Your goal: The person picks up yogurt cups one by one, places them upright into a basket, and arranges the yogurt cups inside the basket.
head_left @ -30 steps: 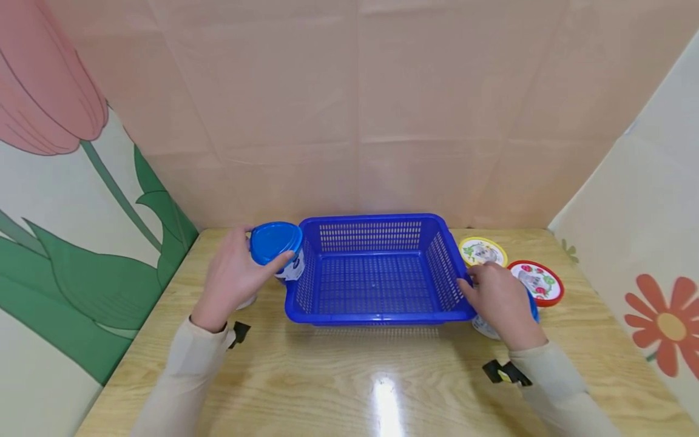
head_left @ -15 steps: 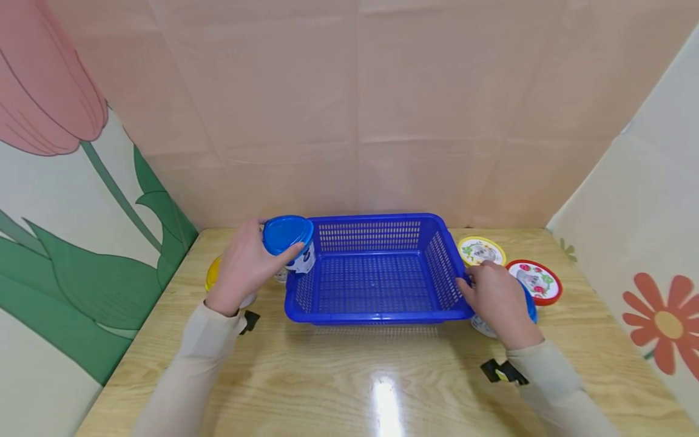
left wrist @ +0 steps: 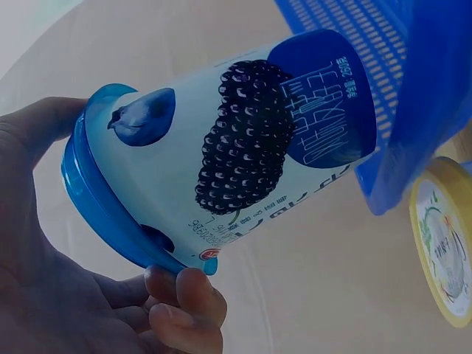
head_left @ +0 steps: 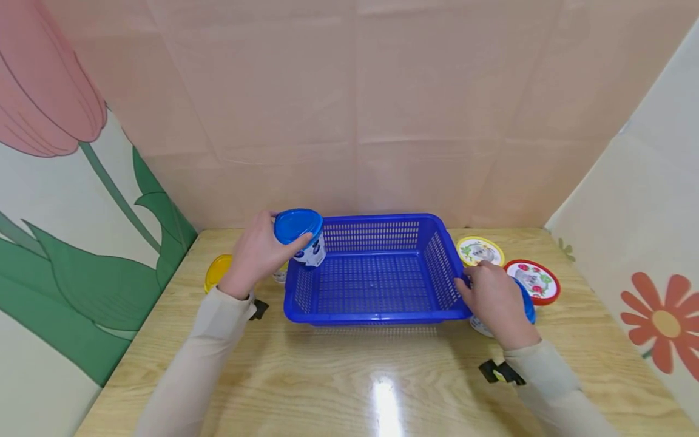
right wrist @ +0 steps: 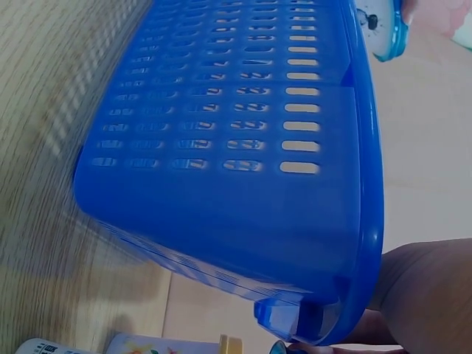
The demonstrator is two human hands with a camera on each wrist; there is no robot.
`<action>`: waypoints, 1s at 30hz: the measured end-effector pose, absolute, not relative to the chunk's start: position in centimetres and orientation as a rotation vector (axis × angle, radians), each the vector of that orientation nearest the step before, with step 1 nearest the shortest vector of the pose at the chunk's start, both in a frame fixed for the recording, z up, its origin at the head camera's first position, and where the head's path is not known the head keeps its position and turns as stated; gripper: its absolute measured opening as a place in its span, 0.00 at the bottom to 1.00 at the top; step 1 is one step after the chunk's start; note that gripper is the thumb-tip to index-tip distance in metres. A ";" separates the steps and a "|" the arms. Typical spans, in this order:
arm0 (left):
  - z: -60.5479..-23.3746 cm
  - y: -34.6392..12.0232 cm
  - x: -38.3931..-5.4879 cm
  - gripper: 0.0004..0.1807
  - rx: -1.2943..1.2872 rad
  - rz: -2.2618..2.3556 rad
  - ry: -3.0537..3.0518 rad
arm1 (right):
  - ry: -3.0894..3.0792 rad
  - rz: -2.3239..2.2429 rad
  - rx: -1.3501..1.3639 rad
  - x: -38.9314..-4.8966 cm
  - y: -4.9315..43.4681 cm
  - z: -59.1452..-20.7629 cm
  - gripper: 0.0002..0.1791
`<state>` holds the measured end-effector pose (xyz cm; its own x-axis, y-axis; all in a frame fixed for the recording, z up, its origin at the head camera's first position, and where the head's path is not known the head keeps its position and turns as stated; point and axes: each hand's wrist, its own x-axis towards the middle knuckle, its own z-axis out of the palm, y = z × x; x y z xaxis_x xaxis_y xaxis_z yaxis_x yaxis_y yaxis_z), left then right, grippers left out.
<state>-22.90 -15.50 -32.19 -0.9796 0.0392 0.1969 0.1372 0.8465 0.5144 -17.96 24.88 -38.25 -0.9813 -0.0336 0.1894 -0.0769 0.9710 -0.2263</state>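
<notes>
Tub [head_left: 310, 252] farther right in left hand [head_left: 261, 254], blackberry [left wrist: 247, 136] plain only in left wrist view; basket rim [head_left: 377, 317] in right hand [head_left: 496, 301].

Looks like an indoor nook, cannot be pinned to home or studio: has a wood-grain worktop [head_left: 322, 376] hemmed in by a creased pinkish sheet [head_left: 352, 109] behind and flower-printed walls [head_left: 82, 237] either side.

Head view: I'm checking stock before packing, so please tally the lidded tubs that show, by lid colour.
Blue-lidded tubs: 2
Yellow-lidded tubs: 3
Red-lidded tub: 1
Total showing: 6
</notes>
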 end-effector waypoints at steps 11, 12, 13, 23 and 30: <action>-31.9 -14.5 -24.4 0.52 -0.191 -0.900 -2.837 | -2.945 0.338 0.103 -18.0 24.9 -38.0 0.20; -31.9 -14.5 -24.5 0.52 -0.196 -0.905 -2.834 | -2.943 0.337 0.105 -18.0 24.9 -38.0 0.20; -32.0 -14.4 -24.7 0.51 -0.202 -0.904 -2.834 | -2.940 0.335 0.108 -18.0 24.9 -38.0 0.20; -33.0 -13.9 -26.1 0.50 -0.242 -0.845 -2.868 | -2.950 0.327 0.122 -18.1 24.9 -38.0 0.19; -33.3 -13.1 -26.9 0.50 -0.267 -0.760 -2.911 | -2.944 0.329 0.123 -18.1 24.9 -38.3 0.18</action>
<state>-26.91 -13.13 -33.26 -0.9772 0.1391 0.1603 0.1998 0.8582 0.4728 -18.08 24.85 -38.29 -0.9811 -0.0621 0.1832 -0.1011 0.9721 -0.2116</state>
